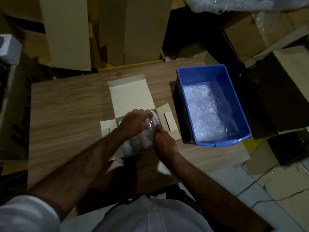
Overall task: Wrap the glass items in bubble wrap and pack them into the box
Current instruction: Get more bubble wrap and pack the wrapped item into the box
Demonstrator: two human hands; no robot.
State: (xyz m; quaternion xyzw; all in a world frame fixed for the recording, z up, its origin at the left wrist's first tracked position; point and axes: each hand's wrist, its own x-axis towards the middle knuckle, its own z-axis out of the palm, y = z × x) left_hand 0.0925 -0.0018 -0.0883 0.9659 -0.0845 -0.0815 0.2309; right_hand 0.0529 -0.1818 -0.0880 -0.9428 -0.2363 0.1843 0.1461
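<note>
An open white cardboard box (128,96) lies on the wooden table (66,114), lid flap folded back, side flaps out. Inside it lie several bubble-wrapped glass items (133,143) side by side. My left hand (135,121) curls over the top of a wrapped item (151,125) at the box's far right end and grips it. My right hand (164,143) holds the same bundle from the near right side, fingers pressed against the wrap. The glass itself is mostly hidden under wrap and hands.
A blue plastic bin (200,72) stands right of the box with bubble wrap (209,111) in its bottom. Cardboard cartons (274,91) crowd the floor around the table. More bubble wrap (234,4) hangs at the top right. Cables (267,193) run on the tiled floor.
</note>
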